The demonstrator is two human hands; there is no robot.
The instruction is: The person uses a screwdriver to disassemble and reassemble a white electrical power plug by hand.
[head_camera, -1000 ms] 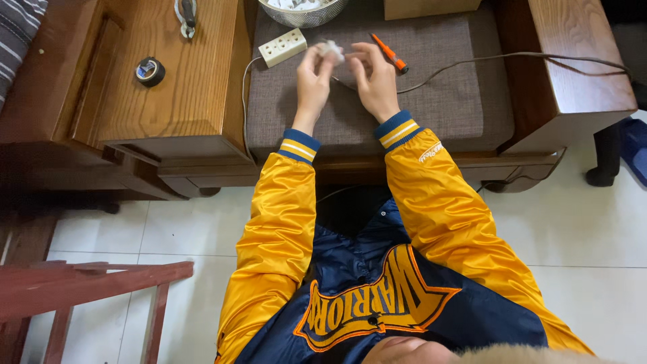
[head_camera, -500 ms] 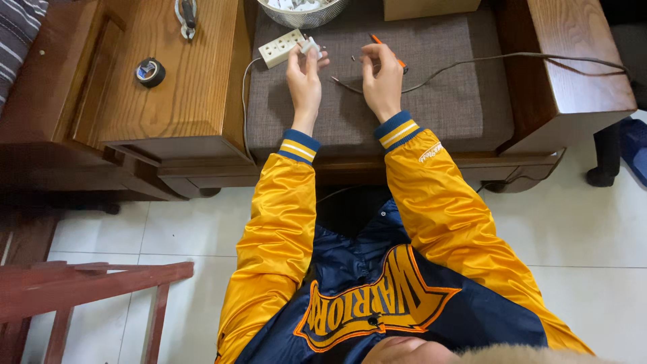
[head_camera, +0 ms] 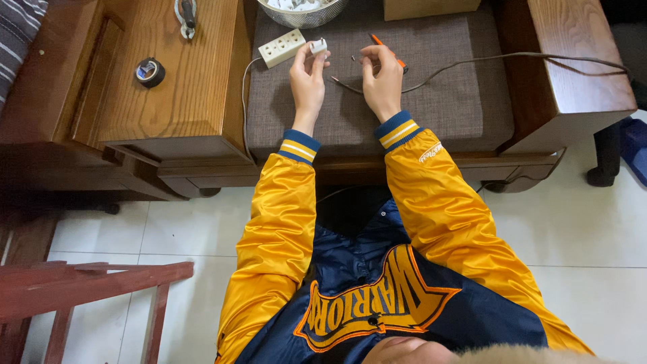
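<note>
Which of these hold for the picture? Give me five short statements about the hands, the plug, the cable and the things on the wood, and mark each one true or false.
1. The left hand holds a small white plug. True.
2. The right hand rests flat on the floor tiles. False: it is raised over the grey cushion, fingers pinched by the cable.
3. A white power strip lies on the cushion's far left. True.
4. The roll of black tape sits on the cushion. False: it stands on the wooden surface to the left.
5. An orange-handled tool lies beyond the right hand. True.
</note>
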